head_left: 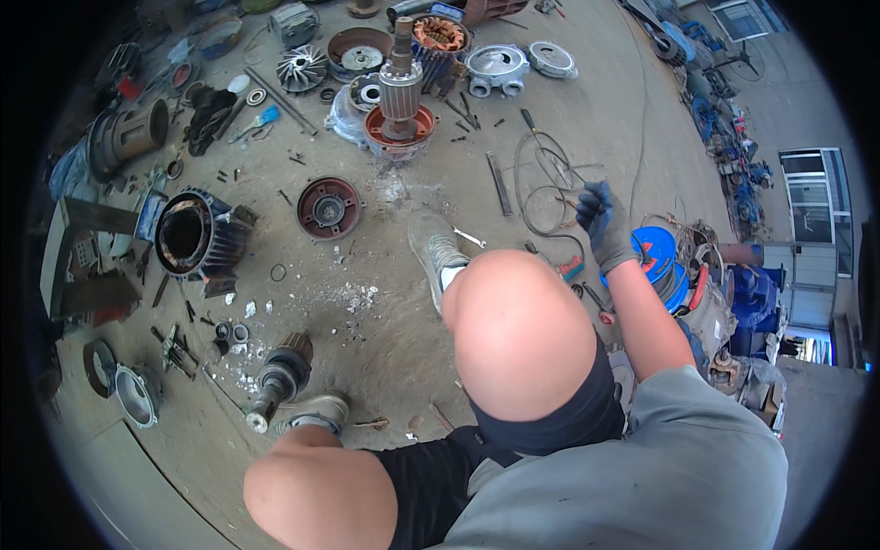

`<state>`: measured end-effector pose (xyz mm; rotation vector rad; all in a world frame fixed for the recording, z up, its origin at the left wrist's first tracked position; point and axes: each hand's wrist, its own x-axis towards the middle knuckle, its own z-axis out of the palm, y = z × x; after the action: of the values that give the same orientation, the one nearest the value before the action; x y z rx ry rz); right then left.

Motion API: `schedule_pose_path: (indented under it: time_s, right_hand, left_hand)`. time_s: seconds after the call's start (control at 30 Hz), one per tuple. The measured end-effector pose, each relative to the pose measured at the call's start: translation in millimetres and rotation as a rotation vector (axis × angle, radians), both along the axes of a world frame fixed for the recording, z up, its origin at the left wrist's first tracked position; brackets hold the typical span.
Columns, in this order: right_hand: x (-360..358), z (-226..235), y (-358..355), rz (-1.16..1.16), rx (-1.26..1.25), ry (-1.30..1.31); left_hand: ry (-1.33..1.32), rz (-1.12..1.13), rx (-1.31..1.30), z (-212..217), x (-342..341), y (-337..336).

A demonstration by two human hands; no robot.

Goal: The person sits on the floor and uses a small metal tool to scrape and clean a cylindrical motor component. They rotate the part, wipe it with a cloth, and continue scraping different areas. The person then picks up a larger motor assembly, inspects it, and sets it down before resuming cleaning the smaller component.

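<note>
My right hand, in a dark blue-grey glove, is raised at the right of the head view with its fingers curled. What they hold, if anything, cannot be made out. A looped dark cable lies on the floor just left of it. Below the hand rests a green and red power tool, with a blue cable reel to the right. An open-end wrench lies by my forward shoe. My left hand is out of view.
A rotor stands upright in a reddish end cover. A round end cover, a finned motor housing and a shaft with a bearing lie left of my legs. White debris and several small parts litter the floor.
</note>
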<state>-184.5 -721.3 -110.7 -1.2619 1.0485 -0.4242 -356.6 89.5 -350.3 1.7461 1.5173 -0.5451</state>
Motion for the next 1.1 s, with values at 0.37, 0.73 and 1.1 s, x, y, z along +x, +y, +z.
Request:
schedule_pose_path:
  time_s: [0.37,0.73,1.1]
  right_hand:
    - [-52,-176,-20,0.216,-0.49,0.802]
    - [218,-248,-82,0.565,-0.827,0.667]
    - [363,-401,-160,1.376,-1.123,1.064]
  left_hand:
    - [0.122,-0.189,0.029,39,61,-4]
    - [0.121,-0.416,-0.037,73,136,-86]
    - [0.327,-0.435,0.096,214,39,-61]
